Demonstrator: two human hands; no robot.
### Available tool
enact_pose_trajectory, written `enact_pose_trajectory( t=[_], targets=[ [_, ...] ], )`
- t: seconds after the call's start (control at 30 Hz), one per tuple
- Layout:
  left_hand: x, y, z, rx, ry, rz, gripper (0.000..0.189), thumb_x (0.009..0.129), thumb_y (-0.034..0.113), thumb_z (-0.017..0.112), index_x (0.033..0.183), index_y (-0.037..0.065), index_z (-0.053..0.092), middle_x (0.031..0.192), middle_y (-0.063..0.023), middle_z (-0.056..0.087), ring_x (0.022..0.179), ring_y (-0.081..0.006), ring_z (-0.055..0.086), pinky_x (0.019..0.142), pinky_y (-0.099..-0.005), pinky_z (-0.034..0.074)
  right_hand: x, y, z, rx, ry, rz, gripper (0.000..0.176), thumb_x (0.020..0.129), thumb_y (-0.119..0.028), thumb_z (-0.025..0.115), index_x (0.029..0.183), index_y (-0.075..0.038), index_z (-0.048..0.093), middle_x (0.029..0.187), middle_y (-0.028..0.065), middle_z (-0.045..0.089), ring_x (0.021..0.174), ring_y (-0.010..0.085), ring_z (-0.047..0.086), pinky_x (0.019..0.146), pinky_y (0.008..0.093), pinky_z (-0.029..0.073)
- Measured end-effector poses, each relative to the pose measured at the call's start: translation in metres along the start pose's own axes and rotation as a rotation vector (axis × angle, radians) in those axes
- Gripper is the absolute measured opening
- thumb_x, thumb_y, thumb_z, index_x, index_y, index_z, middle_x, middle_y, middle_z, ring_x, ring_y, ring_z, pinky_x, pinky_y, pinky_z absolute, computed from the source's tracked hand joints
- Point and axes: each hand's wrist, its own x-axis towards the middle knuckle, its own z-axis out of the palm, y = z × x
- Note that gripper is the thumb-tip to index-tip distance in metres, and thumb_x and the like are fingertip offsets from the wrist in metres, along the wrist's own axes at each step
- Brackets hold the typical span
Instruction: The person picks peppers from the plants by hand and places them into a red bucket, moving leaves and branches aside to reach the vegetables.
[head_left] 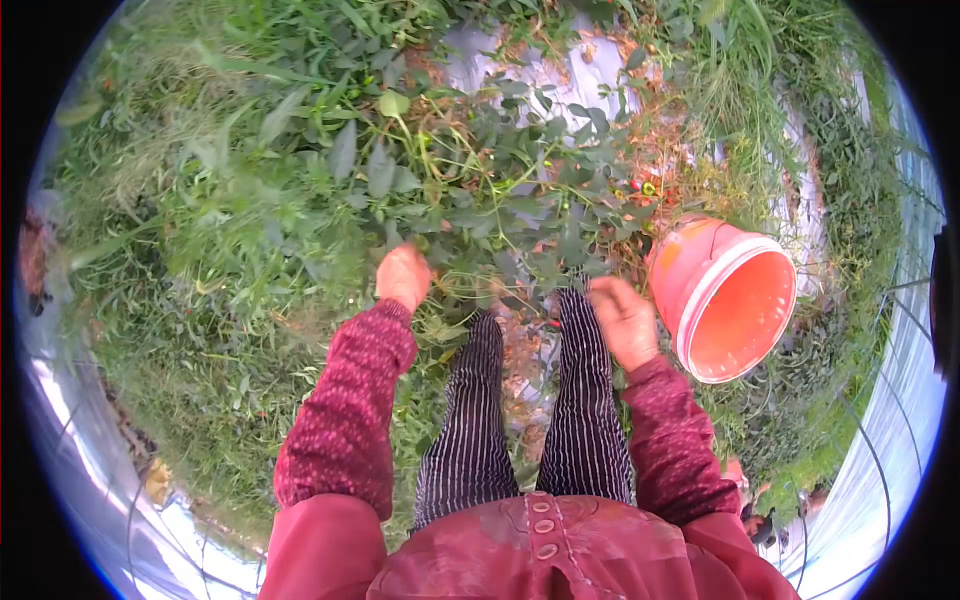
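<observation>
My left hand (pixel 404 276) is at the edge of the leafy green plants (pixel 480 190), its fingers partly hidden by leaves and blurred. To the right, my right hand (pixel 624 318) hovers by my knee, fingers bent; whether it holds anything is too blurred to tell. Close beside that hand a pink-red bucket (pixel 668 270) leans on its side with its opening toward me, and no contents show in it. A few small red fruits (pixel 637 185) lie among the stems above the bucket.
Pale ground sheeting (pixel 590 75) shows between the plants at the top. Tall grass (pixel 200 200) fills the left side. Thin hoops and clear plastic film (pixel 905 350) curve along the right edge. My striped legs are in the middle.
</observation>
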Motion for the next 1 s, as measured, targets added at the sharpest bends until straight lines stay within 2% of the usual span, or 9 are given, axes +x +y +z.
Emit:
enact_pose_trajectory(
  t=[0.1,0.33,0.5,0.57,0.73,0.77,0.83,0.87,1.0],
  targets=[
    [0.027,-0.008,0.038,-0.152,0.248,-0.107,0.033,0.079,0.031,0.061,0.089,0.000,0.065,0.100,-0.0226,0.062,0.093,-0.0357,0.060,0.081,-0.0396,0.047,-0.012,-0.003,0.028,0.062,-0.162,0.087,0.020,0.082,-0.003,0.060,0.101,-0.008,0.061,0.085,0.0070,0.065,0.072,0.0099,0.058,0.069,0.0257,0.049],
    [0.032,-0.001,0.018,-0.080,0.019,-0.216,0.052,0.071,0.036,0.065,0.102,-0.006,0.059,0.096,-0.0249,0.063,0.092,-0.0347,0.061,0.082,-0.0383,0.047,-0.014,0.017,0.038,0.048,-0.293,0.200,0.020,0.083,-0.006,0.056,0.102,-0.007,0.060,0.090,0.0113,0.066,0.076,0.0194,0.064,0.071,0.0275,0.049],
    [0.004,-0.012,0.022,-0.265,0.115,-0.248,0.042,0.072,0.023,0.064,0.106,0.000,0.058,0.098,-0.0201,0.064,0.092,-0.0315,0.062,0.083,-0.0348,0.046,0.005,-0.003,0.057,0.069,-0.358,0.126,0.021,0.084,-0.011,0.057,0.104,-0.008,0.060,0.094,0.0113,0.066,0.080,0.0235,0.065,0.073,0.0308,0.051],
    [0.002,-0.036,0.043,-0.821,0.271,-0.052,0.039,0.072,0.014,0.064,0.106,-0.004,0.057,0.099,-0.0181,0.065,0.092,-0.0254,0.062,0.082,-0.0313,0.046,0.015,-0.012,0.077,0.044,-0.412,0.145,0.021,0.084,-0.015,0.056,0.104,-0.008,0.060,0.095,0.0107,0.066,0.083,0.0251,0.065,0.076,0.0334,0.050],
    [-0.052,-0.023,0.009,-1.132,0.000,-0.240,0.027,0.075,0.002,0.053,0.101,-0.001,0.058,0.090,-0.0115,0.061,0.078,-0.0263,0.059,0.074,-0.0326,0.048,0.039,-0.018,0.123,0.013,-0.508,0.039,0.018,0.085,-0.006,0.055,0.103,-0.005,0.060,0.096,0.0096,0.065,0.089,0.0199,0.063,0.079,0.0298,0.049],
    [-0.066,-0.029,0.018,-1.135,0.005,-0.249,0.027,0.075,0.002,0.053,0.101,-0.001,0.058,0.090,-0.0115,0.061,0.078,-0.0263,0.059,0.074,-0.0326,0.048,0.040,-0.025,0.129,0.017,-0.524,0.036,0.018,0.085,-0.006,0.054,0.103,-0.006,0.060,0.096,0.0097,0.065,0.090,0.0202,0.063,0.079,0.0300,0.049],
    [-0.091,-0.046,0.035,-0.593,0.212,0.002,0.027,0.074,0.005,0.054,0.101,0.002,0.060,0.092,-0.0128,0.062,0.076,-0.0285,0.060,0.072,-0.0342,0.050,0.036,-0.032,0.141,0.026,-0.542,0.023,0.019,0.085,-0.006,0.054,0.103,-0.007,0.061,0.096,0.0108,0.065,0.089,0.0225,0.063,0.078,0.0310,0.049],
    [-0.102,-0.049,0.036,-0.590,0.219,-0.003,0.027,0.074,0.005,0.054,0.101,0.002,0.060,0.092,-0.0128,0.062,0.076,-0.0285,0.060,0.072,-0.0342,0.050,0.033,-0.031,0.150,0.017,-0.566,0.028,0.020,0.085,-0.014,0.052,0.102,-0.008,0.061,0.095,0.0114,0.065,0.089,0.0263,0.062,0.079,0.0347,0.048],
    [-0.140,-0.035,0.039,-0.552,0.010,-0.131,0.027,0.075,0.010,0.057,0.101,0.003,0.060,0.097,-0.0152,0.062,0.080,-0.0301,0.062,0.073,-0.0368,0.050,0.031,-0.035,0.176,-0.203,-0.787,0.143,0.033,0.086,-0.032,0.051,0.098,-0.003,0.061,0.092,0.0185,0.063,0.089,0.0334,0.060,0.080,0.0420,0.046]
  ],
)
